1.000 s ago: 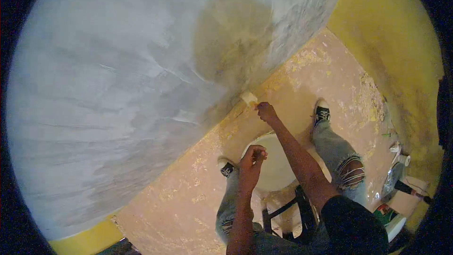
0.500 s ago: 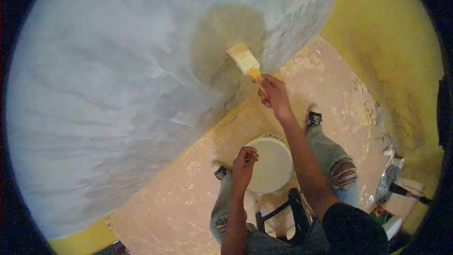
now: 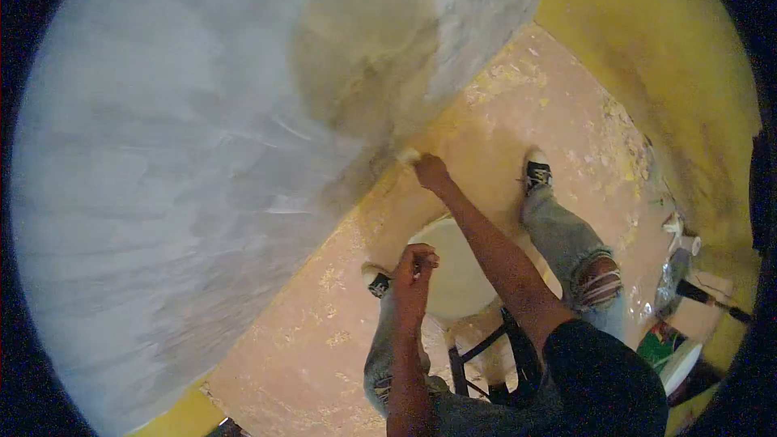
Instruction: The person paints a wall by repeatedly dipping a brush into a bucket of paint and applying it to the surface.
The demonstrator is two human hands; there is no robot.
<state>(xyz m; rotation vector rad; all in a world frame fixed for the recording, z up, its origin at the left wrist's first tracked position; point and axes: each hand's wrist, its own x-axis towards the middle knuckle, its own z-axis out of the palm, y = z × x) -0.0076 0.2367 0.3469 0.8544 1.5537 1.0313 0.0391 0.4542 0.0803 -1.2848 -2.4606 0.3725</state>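
At the lower edge of the grey-white painted wall (image 3: 202, 113), my right hand (image 3: 431, 172) is closed round the paintbrush (image 3: 408, 155). Only a small pale part of the brush shows, beyond my fingers; the handle is hidden. My left hand (image 3: 418, 261) has its fingers curled together in front of a round bucket (image 3: 461, 279) of pale paint; whether anything is between them is hidden. The bucket stands between my legs.
A yellow wall (image 3: 647, 57) rises on the right. The pinkish floor (image 3: 283, 316) has yellow stains. A black stool frame (image 3: 459, 368) is below the bucket. A black-handled brush (image 3: 694, 291), a white roll (image 3: 689, 244) and a green container (image 3: 660, 342) lie at right.
My right hand has moved down and left with the paintbrush, to the wall's lower edge. The view has shifted slightly. My left hand stays near the bucket.
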